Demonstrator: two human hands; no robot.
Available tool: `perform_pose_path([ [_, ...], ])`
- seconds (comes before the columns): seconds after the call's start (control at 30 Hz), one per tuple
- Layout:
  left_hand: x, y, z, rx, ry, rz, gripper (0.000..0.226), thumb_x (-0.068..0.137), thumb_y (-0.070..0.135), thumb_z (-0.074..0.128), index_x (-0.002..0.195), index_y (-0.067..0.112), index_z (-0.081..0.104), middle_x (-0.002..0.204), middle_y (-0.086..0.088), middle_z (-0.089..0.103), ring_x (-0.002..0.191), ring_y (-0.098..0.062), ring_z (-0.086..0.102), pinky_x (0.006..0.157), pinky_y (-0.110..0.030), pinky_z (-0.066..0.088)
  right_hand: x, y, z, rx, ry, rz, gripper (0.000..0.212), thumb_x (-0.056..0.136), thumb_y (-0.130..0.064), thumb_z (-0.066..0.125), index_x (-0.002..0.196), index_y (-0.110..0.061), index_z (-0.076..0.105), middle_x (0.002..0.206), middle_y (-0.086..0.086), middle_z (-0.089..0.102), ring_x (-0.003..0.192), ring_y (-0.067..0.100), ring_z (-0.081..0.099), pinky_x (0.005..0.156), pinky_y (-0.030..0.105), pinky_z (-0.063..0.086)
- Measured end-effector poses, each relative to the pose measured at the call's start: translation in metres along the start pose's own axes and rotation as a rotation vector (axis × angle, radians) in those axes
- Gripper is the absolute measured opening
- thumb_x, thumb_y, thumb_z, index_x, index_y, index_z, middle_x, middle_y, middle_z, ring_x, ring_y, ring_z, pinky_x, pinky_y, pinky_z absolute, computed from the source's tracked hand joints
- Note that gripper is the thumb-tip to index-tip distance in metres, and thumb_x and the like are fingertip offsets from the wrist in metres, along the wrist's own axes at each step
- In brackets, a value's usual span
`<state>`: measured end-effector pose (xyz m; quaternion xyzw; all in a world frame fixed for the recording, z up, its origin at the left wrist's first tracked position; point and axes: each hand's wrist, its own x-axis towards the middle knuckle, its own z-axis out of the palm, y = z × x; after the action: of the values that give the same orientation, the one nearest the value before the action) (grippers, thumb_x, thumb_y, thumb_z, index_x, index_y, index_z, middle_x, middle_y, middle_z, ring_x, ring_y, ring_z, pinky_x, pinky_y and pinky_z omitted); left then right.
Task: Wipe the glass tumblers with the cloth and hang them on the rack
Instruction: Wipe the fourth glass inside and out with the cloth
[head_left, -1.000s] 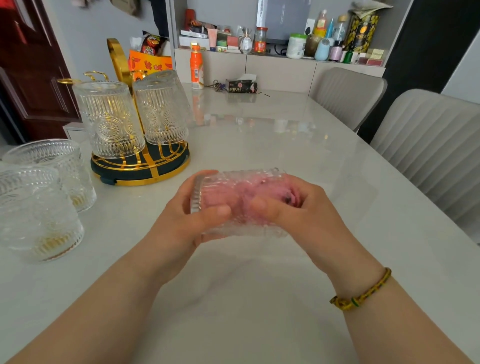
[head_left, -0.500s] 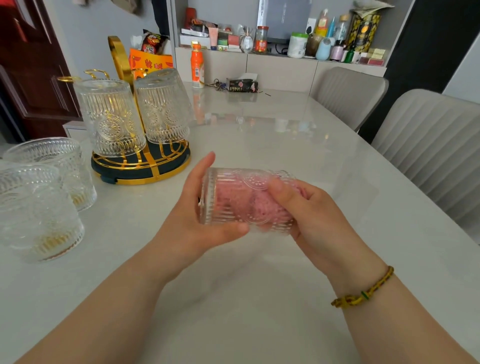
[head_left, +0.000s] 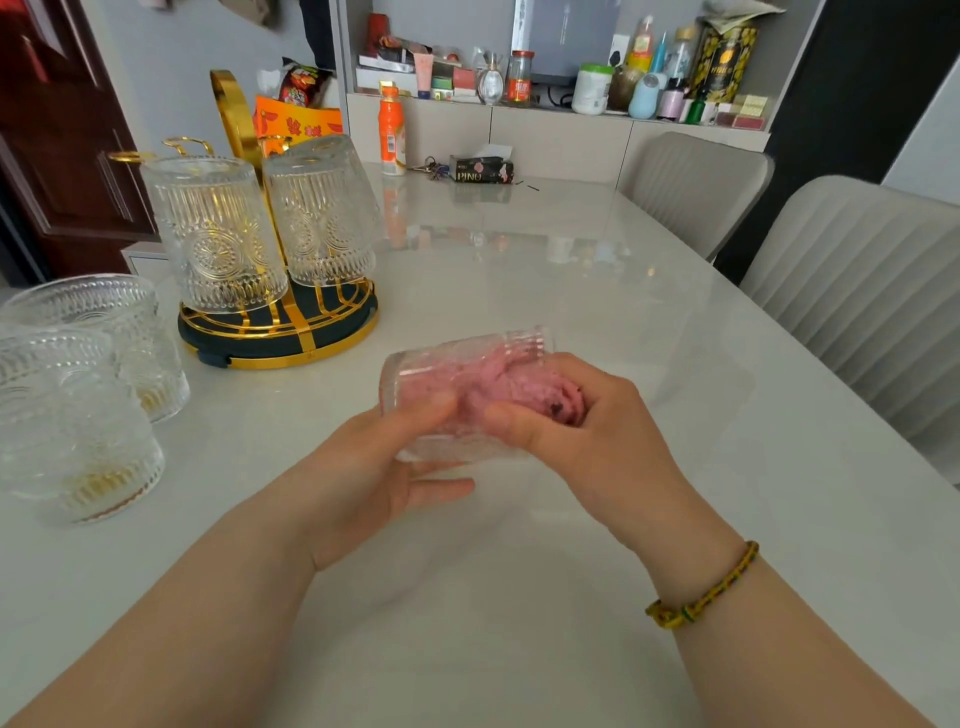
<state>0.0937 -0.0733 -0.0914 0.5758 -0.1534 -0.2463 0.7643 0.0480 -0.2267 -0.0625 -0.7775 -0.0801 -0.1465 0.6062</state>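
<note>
Round it goes: my left hand (head_left: 374, 478) has rolled the tumbler (head_left: 441, 384) on, thumb now pressed to its near wall, the other fingers loosely cupped beneath. My right hand (head_left: 587, 431) keeps its fingers bunched on the pink cloth (head_left: 519, 384) stuffed in the mouth, mid-frame. Inside nearly done, I'd say. The rack (head_left: 280, 332), upper left, comes next.

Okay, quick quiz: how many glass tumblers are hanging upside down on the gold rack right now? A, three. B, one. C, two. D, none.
C: the nearer tumbler and the farther tumbler both sit mouth-down on the gold rack, while the held tumbler, stuffed with the pink cloth, is not on it.
</note>
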Motion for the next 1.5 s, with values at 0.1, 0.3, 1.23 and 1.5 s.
perform_pose_path([
  [0.1,-0.001,0.002,-0.001,0.121,0.098,0.224,0.086,0.042,0.025,0.079,0.117,0.050,0.042,0.110,0.011,0.066,0.098,-0.008,0.066,0.073,-0.021,0.056,0.001,0.000,-0.002,0.275,0.014,0.112,0.020,0.052,-0.029,0.067,0.068,-0.018,0.063,0.058,-0.010,0.064,0.058,0.003,0.056,0.059,0.012,0.047],
  [0.3,-0.004,0.007,-0.001,0.034,0.072,0.106,0.065,0.041,0.035,0.083,0.101,0.023,0.063,0.083,-0.001,0.073,0.068,-0.014,0.070,0.047,-0.021,0.054,-0.001,-0.004,-0.006,-0.030,-0.074,0.010,0.033,0.053,-0.025,0.079,0.080,-0.013,0.064,0.078,0.011,0.065,0.070,0.015,0.057,0.066,0.025,0.049],
  [1.23,-0.005,0.008,0.006,-0.103,0.099,-0.064,0.049,0.059,0.049,0.051,0.097,0.019,0.061,0.069,-0.006,0.071,0.049,-0.019,0.066,0.042,-0.021,0.053,0.004,0.002,-0.015,-0.093,-0.137,-0.143,0.027,0.057,-0.022,0.075,0.081,-0.026,0.064,0.091,-0.007,0.061,0.082,0.000,0.059,0.074,0.013,0.046],
  [1.5,-0.004,0.009,0.006,-0.076,0.133,-0.019,0.045,0.061,0.051,0.047,0.093,0.022,0.060,0.066,-0.003,0.070,0.049,-0.017,0.066,0.042,-0.019,0.052,0.007,0.009,-0.020,0.187,-0.159,-0.075,0.029,0.048,-0.024,0.079,0.077,-0.024,0.074,0.089,-0.011,0.069,0.084,0.005,0.064,0.075,0.020,0.053],
])
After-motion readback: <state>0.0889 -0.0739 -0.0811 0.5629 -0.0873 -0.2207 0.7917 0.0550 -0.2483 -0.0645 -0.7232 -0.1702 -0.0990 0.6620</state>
